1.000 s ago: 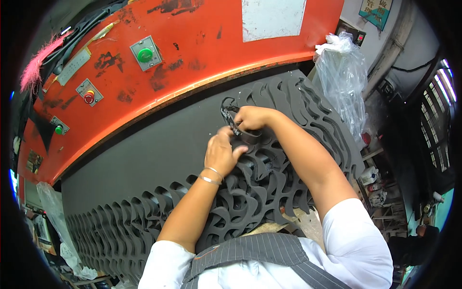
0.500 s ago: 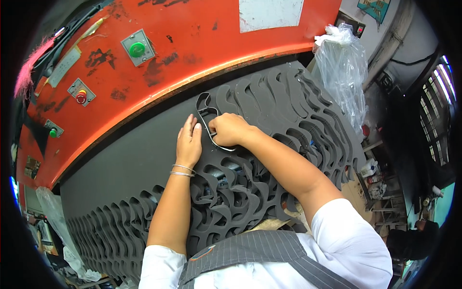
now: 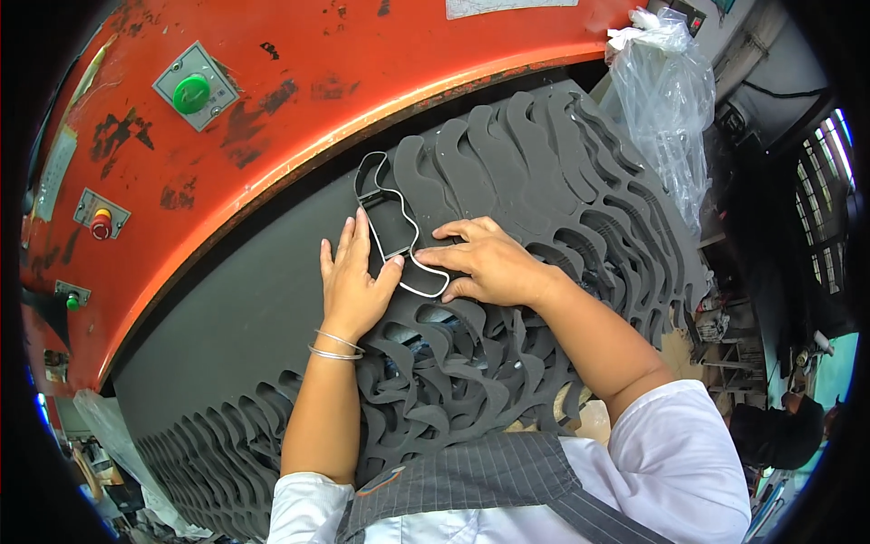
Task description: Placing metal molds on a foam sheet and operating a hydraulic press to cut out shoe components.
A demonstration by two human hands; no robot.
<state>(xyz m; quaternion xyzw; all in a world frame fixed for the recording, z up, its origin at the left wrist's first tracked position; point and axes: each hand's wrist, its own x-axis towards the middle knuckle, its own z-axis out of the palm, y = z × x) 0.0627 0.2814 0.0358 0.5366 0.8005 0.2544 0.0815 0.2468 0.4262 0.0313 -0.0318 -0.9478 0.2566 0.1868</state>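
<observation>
A sole-shaped metal cutting die [image 3: 372, 196], a thin curved band with crossbars, lies flat on a dark grey foam sheet [image 3: 245, 290]. My left hand [image 3: 355, 286] rests along the die's left side, fingers stretched out and thumb at its lower crossbar. On the other side, my right hand [image 3: 489, 263] has its fingers spread, with fingertips against the die's right and lower edge. Neither hand is closed round it. Right of the die, wavy sole-shaped foam pieces [image 3: 489, 168] lie side by side, cut through the sheet.
An orange-red machine beam [image 3: 299, 118] spans the far side, bearing a green button [image 3: 191, 93] and a red knob [image 3: 101, 224]. Foam offcut webbing [image 3: 453, 381] with curved holes lies nearer me. A clear plastic bag [image 3: 666, 118] hangs at the far right.
My right hand has let go of the die's inside and moved right, its fingers now spread at the edge. My left hand now touches the die's left side. The view has shifted.
</observation>
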